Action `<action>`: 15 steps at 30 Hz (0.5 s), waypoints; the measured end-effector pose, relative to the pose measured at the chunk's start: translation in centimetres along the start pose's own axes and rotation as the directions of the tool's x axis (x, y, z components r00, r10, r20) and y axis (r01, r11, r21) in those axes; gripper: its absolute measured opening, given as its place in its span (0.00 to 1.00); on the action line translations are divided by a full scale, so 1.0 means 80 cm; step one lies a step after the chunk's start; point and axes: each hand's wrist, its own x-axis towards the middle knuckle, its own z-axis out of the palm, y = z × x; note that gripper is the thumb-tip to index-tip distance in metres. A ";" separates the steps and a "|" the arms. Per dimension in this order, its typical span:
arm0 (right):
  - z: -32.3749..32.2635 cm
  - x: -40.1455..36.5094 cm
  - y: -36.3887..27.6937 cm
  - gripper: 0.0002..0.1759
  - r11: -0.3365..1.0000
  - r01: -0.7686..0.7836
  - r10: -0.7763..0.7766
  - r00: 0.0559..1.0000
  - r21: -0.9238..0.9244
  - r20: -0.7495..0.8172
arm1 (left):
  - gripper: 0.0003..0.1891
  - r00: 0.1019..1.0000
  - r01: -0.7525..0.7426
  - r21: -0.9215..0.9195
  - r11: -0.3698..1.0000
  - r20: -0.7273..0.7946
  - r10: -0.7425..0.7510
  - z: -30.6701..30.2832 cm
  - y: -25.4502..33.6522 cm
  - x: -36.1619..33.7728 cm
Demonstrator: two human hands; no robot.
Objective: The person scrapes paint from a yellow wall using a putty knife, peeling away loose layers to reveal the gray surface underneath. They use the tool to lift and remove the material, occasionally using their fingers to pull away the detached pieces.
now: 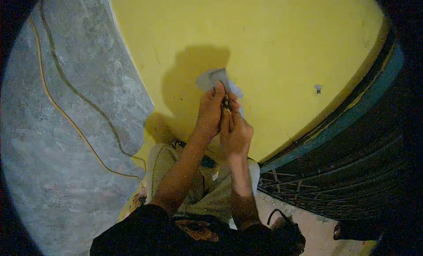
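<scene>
Both hands meet near the middle of the view, in front of a yellow wall. My left hand [210,110] has its fingers pressed round a small grey box-like piece [218,75], with the thumb on its lower edge. My right hand [235,130] pinches small dark and brass-coloured parts [226,102] just below that piece. Fingers hide much of these parts, so their exact shape cannot be told. A pale patch [204,82] shows on the wall behind the grey piece.
A yellow wall [273,44] fills the centre, with a small fitting [318,89] on it. A cable [59,107] hangs across the grey surface [26,137] at left. Dark ribbed material [335,168] curves along the right. My bent legs [161,168] are below.
</scene>
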 end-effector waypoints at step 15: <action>0.031 -0.118 0.015 0.16 0.872 -0.463 0.469 0.883 0.157 -0.002 | 0.19 0.961 0.210 -0.115 0.971 0.204 -0.184 -0.029 -0.097 -0.056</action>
